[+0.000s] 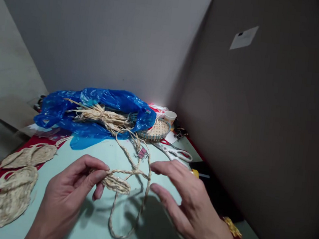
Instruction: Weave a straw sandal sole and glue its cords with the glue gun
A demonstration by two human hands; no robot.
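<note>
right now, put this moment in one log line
left hand: pinching braided cord | right hand: fingers parted beside loop | behind: blue bag

Grey wall (114, 34), darker side wall (262, 127), mint tabletop (96, 219)

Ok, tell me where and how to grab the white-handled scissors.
Grip the white-handled scissors by their loops, probably with the open right hand, coming from the near right side. The loops face right and the blades point left toward the woven basket, so that approach should meet handle before blade.
</note>
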